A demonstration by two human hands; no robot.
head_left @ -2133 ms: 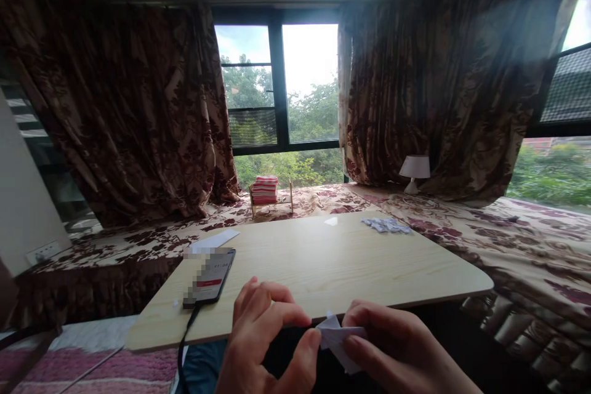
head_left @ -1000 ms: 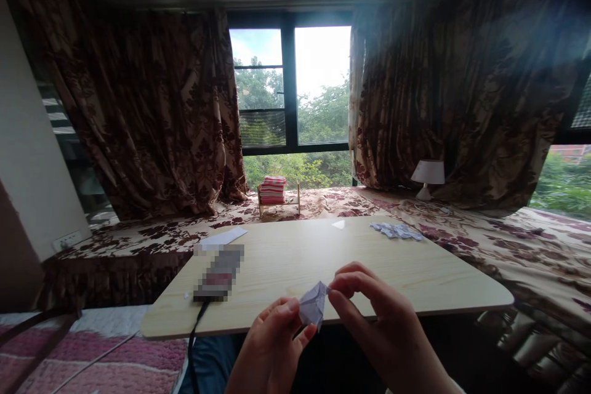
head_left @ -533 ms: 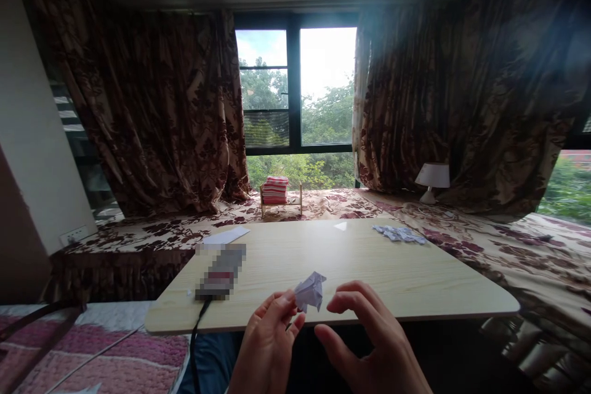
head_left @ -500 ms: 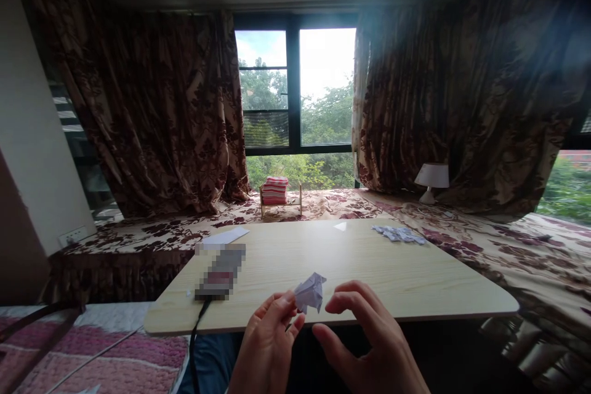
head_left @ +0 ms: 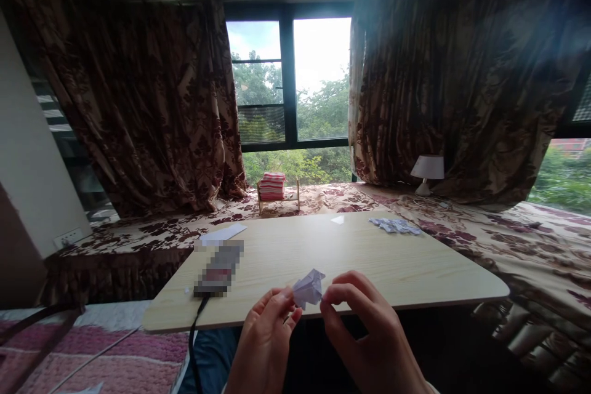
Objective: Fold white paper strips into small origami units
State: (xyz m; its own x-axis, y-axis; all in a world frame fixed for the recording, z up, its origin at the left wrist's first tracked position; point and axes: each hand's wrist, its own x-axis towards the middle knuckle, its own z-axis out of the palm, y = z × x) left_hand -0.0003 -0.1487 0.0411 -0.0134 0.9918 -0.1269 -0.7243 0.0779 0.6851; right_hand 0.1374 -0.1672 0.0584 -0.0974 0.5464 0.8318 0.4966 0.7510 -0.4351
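Observation:
A small folded white paper figure (head_left: 308, 289), with pointed corners and creases, is held up over the near edge of the table. My left hand (head_left: 266, 329) pinches its left side between thumb and fingers. On the other side, the thumb and index finger of my right hand (head_left: 367, 320) are closed together at the paper's right edge, seemingly gripping its tip. The rest of the right fingers are curled.
Folded paper pieces (head_left: 395, 226) lie together at the table's (head_left: 277, 258) far right. A paper sheet (head_left: 224, 234) and a blurred-out device (head_left: 219, 269) with a black cable (head_left: 194, 338) are at left. Beyond stand a lamp (head_left: 427, 172) and a small rack (head_left: 277, 197) with striped cloths.
My right thumb and index finger have come together and moved left onto the paper figure's right edge. My left hand keeps its pinch. The view has shifted slightly.

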